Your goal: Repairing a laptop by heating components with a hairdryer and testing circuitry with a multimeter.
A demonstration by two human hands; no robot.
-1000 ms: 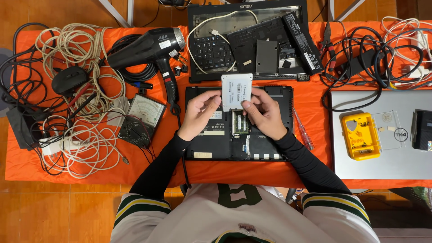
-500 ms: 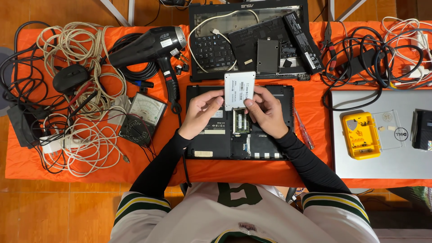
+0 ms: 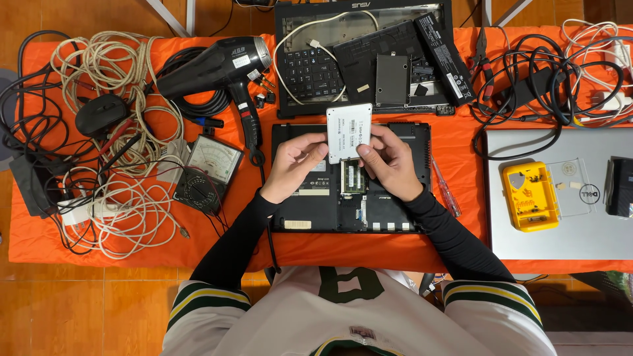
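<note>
An orange cloth covers the table [image 3: 461, 142]. At its left lie pale tangled cables [image 3: 119, 165], then a glossy black hair dryer [image 3: 217, 66] and a dial meter [image 3: 210, 173]. My left hand [image 3: 295, 166] and right hand [image 3: 389, 161] each pinch a side edge of a flat white rectangular drive [image 3: 349, 132], tilted above the opened black laptop base [image 3: 349, 178]. A yellow plastic case [image 3: 529, 196] rests on a silver laptop [image 3: 560, 231].

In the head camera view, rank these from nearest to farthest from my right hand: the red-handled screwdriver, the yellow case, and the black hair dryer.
From the right hand:
1. Red-handled screwdriver, just to its right on the orange cloth.
2. Yellow case, farther right, on the silver laptop.
3. Black hair dryer, far upper left, beyond the left hand.
</note>
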